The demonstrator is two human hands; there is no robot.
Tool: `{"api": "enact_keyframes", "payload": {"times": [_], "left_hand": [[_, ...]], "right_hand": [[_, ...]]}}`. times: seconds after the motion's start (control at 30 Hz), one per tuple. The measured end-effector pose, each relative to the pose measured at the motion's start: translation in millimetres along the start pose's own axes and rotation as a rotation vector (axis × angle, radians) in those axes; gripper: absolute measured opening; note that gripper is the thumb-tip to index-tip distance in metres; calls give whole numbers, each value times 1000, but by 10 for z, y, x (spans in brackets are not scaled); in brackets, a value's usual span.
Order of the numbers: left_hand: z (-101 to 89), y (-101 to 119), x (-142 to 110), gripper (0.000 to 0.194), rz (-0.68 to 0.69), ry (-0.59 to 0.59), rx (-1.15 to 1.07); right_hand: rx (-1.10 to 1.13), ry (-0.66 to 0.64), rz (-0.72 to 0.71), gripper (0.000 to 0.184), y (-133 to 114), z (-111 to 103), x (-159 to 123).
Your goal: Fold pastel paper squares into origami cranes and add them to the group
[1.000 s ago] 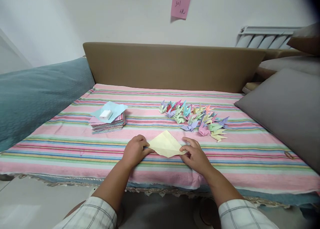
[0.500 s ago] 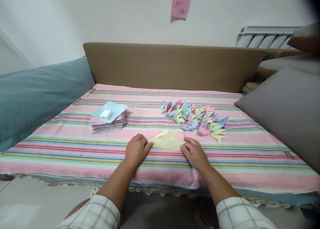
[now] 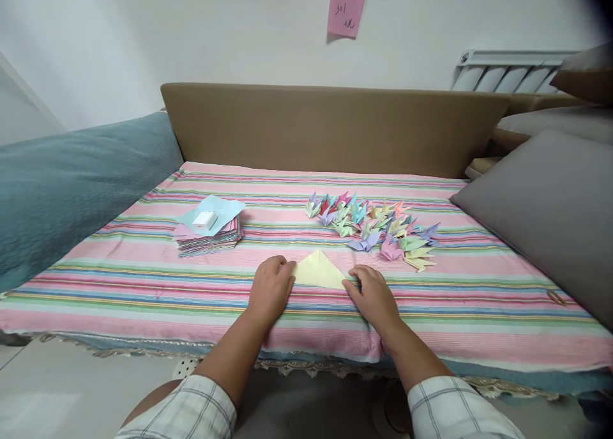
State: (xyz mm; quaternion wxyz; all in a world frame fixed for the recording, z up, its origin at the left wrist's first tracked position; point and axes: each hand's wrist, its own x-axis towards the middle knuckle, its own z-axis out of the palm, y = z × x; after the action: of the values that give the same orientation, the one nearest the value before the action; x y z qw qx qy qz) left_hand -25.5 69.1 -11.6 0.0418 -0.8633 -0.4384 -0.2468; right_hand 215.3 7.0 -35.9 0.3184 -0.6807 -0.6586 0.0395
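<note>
I count one folded yellow sheet (image 3: pixel 318 273), one stack of paper (image 3: pixel 213 242) whose sheets I can't number, one small white case (image 3: pixel 204 220), one pink note with writing (image 3: pixel 347 7) and one radiator (image 3: pixel 507 78). The paper cranes (image 3: pixel 391 250) number well over ten, overlapping too much for me to count exactly.

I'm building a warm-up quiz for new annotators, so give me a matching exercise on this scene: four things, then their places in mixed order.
Things
1. Yellow paper
2. Small white box
3. Pink note
4. Large grey cushion

Places
A. On the wall
B. On the light blue sheet
C. Toward the right side of the picture, in front of other cushions
D. Between the left hand and right hand

Right pairs: 1-D; 2-B; 3-A; 4-C
</note>
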Motion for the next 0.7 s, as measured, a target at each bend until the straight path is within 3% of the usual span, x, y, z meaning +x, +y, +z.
{"api": "enact_keyframes", "payload": {"times": [0.23,0.43,0.7], "left_hand": [[11,277,-59,28,263,-98,-90],[-39,382,-105,51,247,-177,-80],[-20,454,-163,63,209,-185,-60]], "right_hand": [[-23,27,-19,25,3,12,-11],[-11,58,-53,27,-48,-11,-29],[-155,99,-258,36,-383,-24,-194]]}}
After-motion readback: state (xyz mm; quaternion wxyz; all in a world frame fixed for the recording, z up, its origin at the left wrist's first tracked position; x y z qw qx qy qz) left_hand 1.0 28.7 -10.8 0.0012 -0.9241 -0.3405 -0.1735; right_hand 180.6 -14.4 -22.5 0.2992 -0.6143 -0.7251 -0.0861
